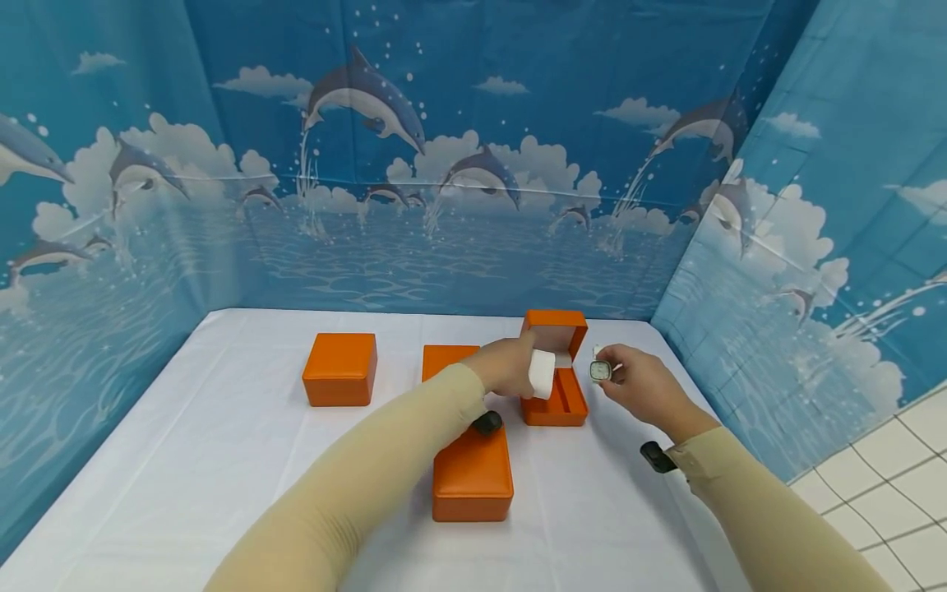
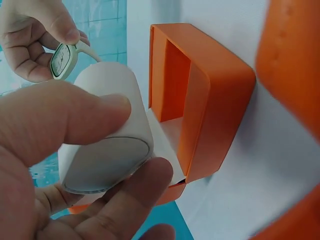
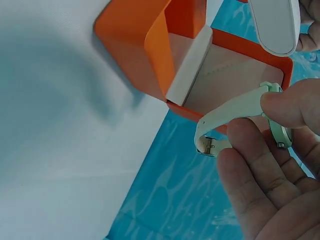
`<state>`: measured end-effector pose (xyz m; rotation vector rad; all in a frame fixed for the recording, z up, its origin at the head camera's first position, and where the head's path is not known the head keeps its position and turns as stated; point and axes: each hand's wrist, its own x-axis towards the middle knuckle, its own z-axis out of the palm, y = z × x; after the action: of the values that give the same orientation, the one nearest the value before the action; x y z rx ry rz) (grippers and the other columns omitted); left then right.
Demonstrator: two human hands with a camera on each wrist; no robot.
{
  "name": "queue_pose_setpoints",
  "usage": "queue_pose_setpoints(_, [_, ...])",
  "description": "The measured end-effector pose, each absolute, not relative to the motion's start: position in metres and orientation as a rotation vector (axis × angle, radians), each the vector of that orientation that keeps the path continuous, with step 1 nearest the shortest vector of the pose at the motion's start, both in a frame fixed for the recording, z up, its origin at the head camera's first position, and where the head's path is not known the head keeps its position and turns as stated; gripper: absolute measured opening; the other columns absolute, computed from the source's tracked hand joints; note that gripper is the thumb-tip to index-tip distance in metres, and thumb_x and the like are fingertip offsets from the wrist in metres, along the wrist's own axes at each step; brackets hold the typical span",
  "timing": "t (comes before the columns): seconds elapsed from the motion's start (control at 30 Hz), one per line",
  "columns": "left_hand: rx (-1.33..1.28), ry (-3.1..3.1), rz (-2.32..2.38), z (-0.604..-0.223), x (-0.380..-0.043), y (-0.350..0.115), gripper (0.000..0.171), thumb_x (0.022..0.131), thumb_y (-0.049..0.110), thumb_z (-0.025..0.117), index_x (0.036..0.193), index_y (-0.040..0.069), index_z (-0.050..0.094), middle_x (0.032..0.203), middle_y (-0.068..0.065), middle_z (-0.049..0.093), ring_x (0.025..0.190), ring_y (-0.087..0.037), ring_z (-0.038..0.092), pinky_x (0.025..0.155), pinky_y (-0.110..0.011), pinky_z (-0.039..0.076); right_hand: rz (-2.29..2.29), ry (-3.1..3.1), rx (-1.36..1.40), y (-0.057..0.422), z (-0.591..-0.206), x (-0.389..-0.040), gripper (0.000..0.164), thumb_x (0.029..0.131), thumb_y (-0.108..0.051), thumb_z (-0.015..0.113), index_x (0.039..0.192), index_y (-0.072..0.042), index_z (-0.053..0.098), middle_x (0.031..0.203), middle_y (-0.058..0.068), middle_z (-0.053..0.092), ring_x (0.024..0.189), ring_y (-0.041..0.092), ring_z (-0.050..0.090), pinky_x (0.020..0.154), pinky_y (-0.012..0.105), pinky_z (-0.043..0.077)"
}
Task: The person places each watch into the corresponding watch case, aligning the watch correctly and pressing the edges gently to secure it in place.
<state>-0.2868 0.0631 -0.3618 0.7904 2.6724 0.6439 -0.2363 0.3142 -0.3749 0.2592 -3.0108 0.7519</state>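
My left hand [image 1: 505,367] grips a white watch cushion [image 2: 112,102], thumb on one side and fingers on the other. It is held over an orange watch box [image 1: 555,418] whose lid stands up, showing a pale lining. Inside the box's base is a divided orange compartment. To the right of that box, my right hand [image 1: 644,386] pinches a wristwatch [image 1: 600,371] at its case between thumb and fingers. The watch has a squarish face and a pale strap [image 3: 232,110], which hangs in a curve with its buckle [image 3: 209,145] at the end.
A closed orange box [image 1: 340,369] stands on the left of the white-covered table [image 1: 244,460]. Another closed orange box [image 1: 472,477] lies in front of the left forearm, and a further orange box [image 1: 447,359] is partly hidden behind that arm. A dolphin-print curtain [image 1: 444,247] borders the table.
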Motion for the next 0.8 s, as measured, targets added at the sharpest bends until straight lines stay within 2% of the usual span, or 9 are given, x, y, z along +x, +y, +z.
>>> queue_pose_setpoints(0.37, [0.855, 2.662, 0.725, -0.361, -0.285, 0.045, 0.095, 0.089, 0.026, 0.086, 0.162, 0.007, 0.028, 0.128, -0.01, 0.063, 0.103, -0.022, 0.062, 0.093, -0.037, 0.058, 0.737, -2.999, 0.282, 0.307, -0.369, -0.232, 0.037, 0.097, -0.008, 0.071, 0.132, -0.001, 0.061, 0.127, 0.021, 0.068, 0.096, 0.024, 0.071, 0.082, 0.04, 0.065])
queue_pose_setpoints(0.53, [0.856, 2.668, 0.758, -0.36, -0.283, 0.039, 0.087, 0.089, 0.022, 0.086, 0.157, 0.008, 0.034, 0.127, -0.009, 0.064, 0.104, -0.021, 0.062, 0.094, -0.036, 0.057, 0.739, -2.989, 0.283, 0.304, -0.368, -0.23, 0.037, 0.098, -0.009, 0.071, 0.133, -0.002, 0.062, 0.127, 0.021, 0.068, 0.097, 0.025, 0.073, 0.082, 0.041, 0.065])
queue_pose_setpoints(0.8, [0.848, 2.641, 0.826, -0.361, -0.282, 0.032, 0.081, 0.089, 0.028, 0.087, 0.15, 0.012, 0.037, 0.127, -0.007, 0.064, 0.105, -0.021, 0.062, 0.095, -0.037, 0.057, 0.784, -2.994, 0.259, 0.296, -0.365, -0.229, 0.037, 0.098, -0.011, 0.072, 0.133, -0.003, 0.062, 0.128, 0.02, 0.067, 0.096, 0.024, 0.072, 0.082, 0.04, 0.066])
